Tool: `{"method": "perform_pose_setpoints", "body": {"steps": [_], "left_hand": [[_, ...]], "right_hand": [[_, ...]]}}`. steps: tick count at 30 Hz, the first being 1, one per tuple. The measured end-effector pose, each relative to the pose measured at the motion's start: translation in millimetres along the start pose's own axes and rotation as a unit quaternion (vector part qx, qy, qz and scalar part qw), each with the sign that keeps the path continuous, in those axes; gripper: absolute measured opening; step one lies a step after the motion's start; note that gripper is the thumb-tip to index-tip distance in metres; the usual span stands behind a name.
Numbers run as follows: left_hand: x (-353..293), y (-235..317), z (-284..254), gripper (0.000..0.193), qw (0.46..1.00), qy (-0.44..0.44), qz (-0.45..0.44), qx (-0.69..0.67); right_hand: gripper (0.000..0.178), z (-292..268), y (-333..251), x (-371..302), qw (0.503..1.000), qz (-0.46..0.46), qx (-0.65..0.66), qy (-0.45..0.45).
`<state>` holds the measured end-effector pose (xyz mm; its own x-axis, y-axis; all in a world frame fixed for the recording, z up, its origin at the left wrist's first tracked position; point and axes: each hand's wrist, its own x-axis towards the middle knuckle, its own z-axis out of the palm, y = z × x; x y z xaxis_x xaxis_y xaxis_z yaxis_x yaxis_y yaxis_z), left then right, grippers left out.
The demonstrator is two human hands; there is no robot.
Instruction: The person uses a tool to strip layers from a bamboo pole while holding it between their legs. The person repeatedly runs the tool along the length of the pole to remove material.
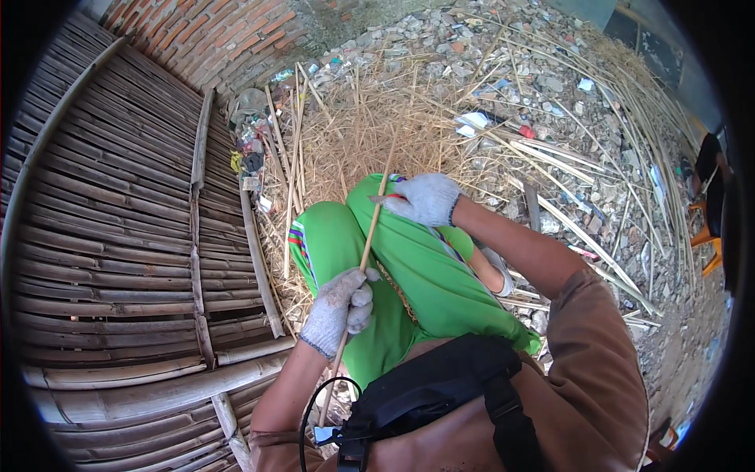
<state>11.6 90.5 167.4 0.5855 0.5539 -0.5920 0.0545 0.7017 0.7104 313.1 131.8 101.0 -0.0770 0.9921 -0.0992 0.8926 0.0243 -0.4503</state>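
A long thin bamboo stick (370, 240) slants across my lap, its far end over the shavings and its near end by my left forearm. My gloved left hand (338, 305) is closed around its lower part, beside my left thigh. Over my right knee, my gloved right hand (429, 200) grips a small knife (392, 197) with a reddish handle. Its short blade lies across the stick's upper part and appears to touch it. The glove hides most of the handle.
Pale shavings (362, 149) cover the ground before my knees. Split bamboo strips (558, 193) lie on rubble to the right. A bamboo slat structure (126, 228) stands close on my left, a brick wall (228, 39) behind it. An orange stool (708, 240) is at far right.
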Motion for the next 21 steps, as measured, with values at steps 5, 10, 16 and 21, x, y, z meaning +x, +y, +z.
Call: {"method": "perform_pose_setpoints", "body": {"steps": [5, 10, 16, 21], "left_hand": [[-13.1, -4.3, -1.9, 0.031, 1.0, 0.017, 0.001, 0.011], [-45.8, -11.2, -2.7, 0.032, 0.998, 0.034, 0.019, 0.045], [-81.2, -30.1, -17.2, 0.038, 0.995, 0.051, 0.01, 0.084], [-50.9, -16.1, 12.4, 0.036, 0.992, 0.081, 0.028, 0.093]], "right_hand": [[0.074, -6.4, -9.1, -7.8, 1.0, 0.001, -0.001, -0.003], [0.064, 12.6, 9.4, -1.6, 0.998, 0.023, 0.033, 0.055], [0.058, 22.5, 19.0, -6.2, 0.997, -0.005, 0.04, 0.069], [0.061, 12.5, 7.3, -3.4, 1.0, -0.004, 0.001, 0.022]]}}
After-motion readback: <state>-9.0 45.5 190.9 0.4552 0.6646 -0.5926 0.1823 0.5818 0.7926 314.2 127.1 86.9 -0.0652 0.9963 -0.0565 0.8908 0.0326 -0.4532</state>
